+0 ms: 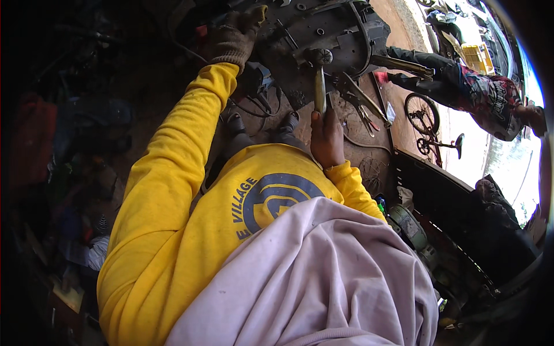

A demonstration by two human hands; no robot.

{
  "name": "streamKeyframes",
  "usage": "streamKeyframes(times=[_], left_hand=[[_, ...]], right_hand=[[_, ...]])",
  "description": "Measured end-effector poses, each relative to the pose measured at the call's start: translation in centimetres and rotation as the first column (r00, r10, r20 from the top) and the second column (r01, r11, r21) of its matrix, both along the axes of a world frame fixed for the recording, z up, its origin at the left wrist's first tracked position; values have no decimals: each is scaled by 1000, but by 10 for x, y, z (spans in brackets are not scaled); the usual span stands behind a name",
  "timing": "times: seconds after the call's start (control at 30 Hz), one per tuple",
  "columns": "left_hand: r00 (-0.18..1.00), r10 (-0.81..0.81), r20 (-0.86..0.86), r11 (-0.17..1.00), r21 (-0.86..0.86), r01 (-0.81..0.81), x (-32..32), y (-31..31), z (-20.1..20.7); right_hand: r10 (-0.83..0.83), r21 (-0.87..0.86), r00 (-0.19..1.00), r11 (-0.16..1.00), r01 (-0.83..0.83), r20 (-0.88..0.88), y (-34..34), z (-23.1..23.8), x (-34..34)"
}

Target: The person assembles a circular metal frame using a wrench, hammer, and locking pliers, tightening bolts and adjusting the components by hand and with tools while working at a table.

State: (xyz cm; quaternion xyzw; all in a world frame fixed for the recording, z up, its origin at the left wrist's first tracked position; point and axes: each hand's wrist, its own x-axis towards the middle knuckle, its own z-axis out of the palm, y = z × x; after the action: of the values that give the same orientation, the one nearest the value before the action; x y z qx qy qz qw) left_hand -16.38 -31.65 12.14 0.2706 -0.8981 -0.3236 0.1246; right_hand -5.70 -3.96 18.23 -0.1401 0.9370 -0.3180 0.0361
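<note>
My right hand (pixel 328 138), bare, is closed around the handle of a hammer (pixel 320 86). The hammer's round metal head is over the near part of a dark metal workbench (pixel 346 52). My left hand (pixel 235 39), in a grey-brown knitted glove, is at the bench's left side with its fingers curled. What it grips is too dark to make out. On the bench lie a metal ring (pixel 301 7), a thin rod (pixel 287 34) and other metal pieces. Long-handled clamp pliers (pixel 363 97) hang at the right edge, beside the hammer.
A dark tool with a cable (pixel 257 78) is below my left hand. To the right, another person (pixel 490 95) stands near a bicycle (pixel 426 124) and a yellow crate (pixel 478 59). A green machine (pixel 407 225) and a long dark panel (pixel 450 202) are at the lower right.
</note>
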Motion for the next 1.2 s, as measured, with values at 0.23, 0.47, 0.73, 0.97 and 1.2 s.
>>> streamKeyframes(times=[0.23,0.47,0.73,0.97,1.2], left_hand=[[998,33,45,999,-7,-32,-3,-1,-7],[996,-55,-71,995,82,61,-2,-2,-2],[998,-28,-49,997,67,31,0,-1,-7],[997,-29,-68,999,28,31,-3,0,-13],[995,-52,-82,999,-13,51,-3,1,-8]], right_hand=[[-76,-435,993,900,32,-84,-5,22,8],[-167,-41,981,984,172,100,3,1,-4],[-88,-314,991,942,116,102,-2,22,-4],[-122,-18,963,991,130,239,-3,11,-17],[-114,-80,976,988,131,188,0,12,-12]])
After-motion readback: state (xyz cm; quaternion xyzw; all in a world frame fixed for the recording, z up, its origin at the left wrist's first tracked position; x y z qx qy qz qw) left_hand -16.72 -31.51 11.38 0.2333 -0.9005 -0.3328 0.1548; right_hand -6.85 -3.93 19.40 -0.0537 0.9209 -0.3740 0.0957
